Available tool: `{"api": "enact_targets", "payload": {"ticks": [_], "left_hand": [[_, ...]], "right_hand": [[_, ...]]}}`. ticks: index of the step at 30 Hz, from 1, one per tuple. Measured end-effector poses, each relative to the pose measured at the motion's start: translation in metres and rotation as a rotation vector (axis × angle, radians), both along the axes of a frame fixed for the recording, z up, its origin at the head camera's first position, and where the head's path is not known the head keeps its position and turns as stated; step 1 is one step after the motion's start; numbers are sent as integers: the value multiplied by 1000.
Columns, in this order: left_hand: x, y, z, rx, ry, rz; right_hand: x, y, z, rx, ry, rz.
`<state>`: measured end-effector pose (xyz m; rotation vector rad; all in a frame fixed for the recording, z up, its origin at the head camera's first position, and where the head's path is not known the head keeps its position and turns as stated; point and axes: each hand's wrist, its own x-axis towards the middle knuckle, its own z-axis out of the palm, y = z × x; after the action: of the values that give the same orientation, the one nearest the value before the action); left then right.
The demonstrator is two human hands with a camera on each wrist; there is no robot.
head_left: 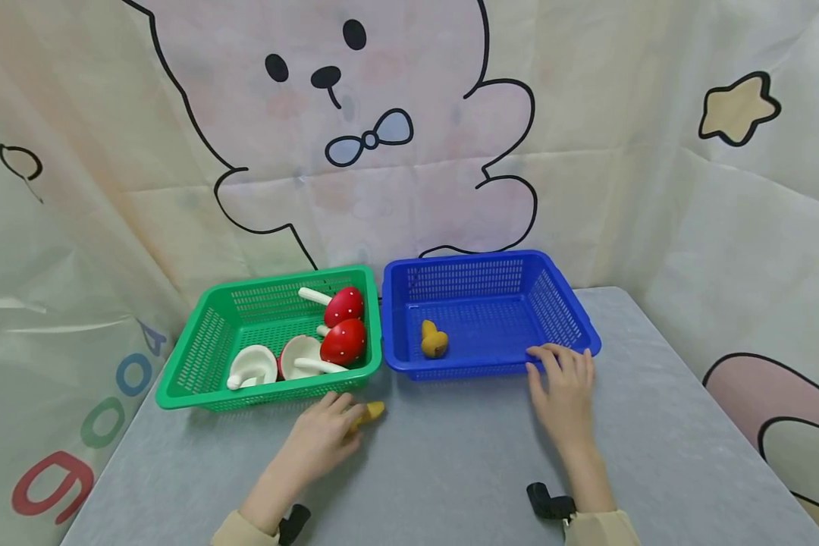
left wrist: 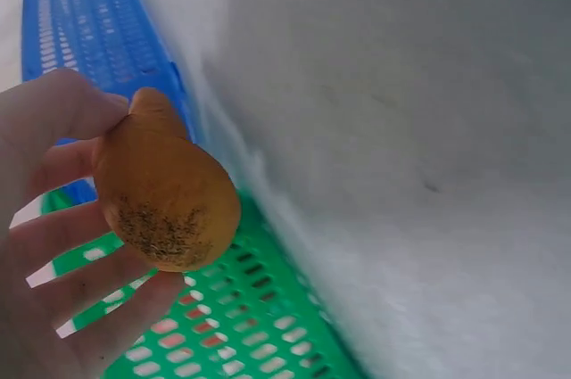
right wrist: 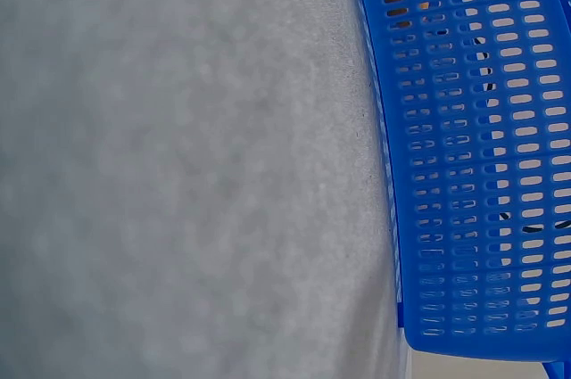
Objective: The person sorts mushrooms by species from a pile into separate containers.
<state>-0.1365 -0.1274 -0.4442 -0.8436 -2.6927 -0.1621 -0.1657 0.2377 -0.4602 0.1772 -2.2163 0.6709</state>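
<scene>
My left hand (head_left: 324, 432) is just in front of the green basket (head_left: 259, 394), low over the table. Between thumb and fingertips it holds a yellow-brown toy mushroom (left wrist: 165, 187) with a dark speckled end; in the head view only the tip of this mushroom (head_left: 375, 410) shows past the fingers. My right hand (head_left: 565, 390) rests on the front rim of the blue basket (head_left: 478, 364), near its right corner. A similar yellow-brown mushroom (head_left: 434, 340) lies inside that basket at the left. The right wrist view shows the basket's perforated wall but not the hand.
Several red toy mushrooms with white dots (head_left: 343, 342) and white stems lie in the green basket. The two baskets stand side by side at the back of the grey table (head_left: 450, 470), before a printed curtain (head_left: 600, 152).
</scene>
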Motion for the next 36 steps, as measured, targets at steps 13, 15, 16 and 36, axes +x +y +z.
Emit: {"api": "enact_targets", "payload": {"ticks": [13,15,16,36], "left_hand": [[0,29,29,10,171,-165],[-1,34,34,2,181,-187],[-1,36,37,1,185,-199],[-37,92,88,-139,284,-367]], "right_hand": [[-1,0,0,1,4,1],[-1,-1,-1,1,9,1],[-1,0,-1,1,11,2],[1,1,0,10,24,-7]]}}
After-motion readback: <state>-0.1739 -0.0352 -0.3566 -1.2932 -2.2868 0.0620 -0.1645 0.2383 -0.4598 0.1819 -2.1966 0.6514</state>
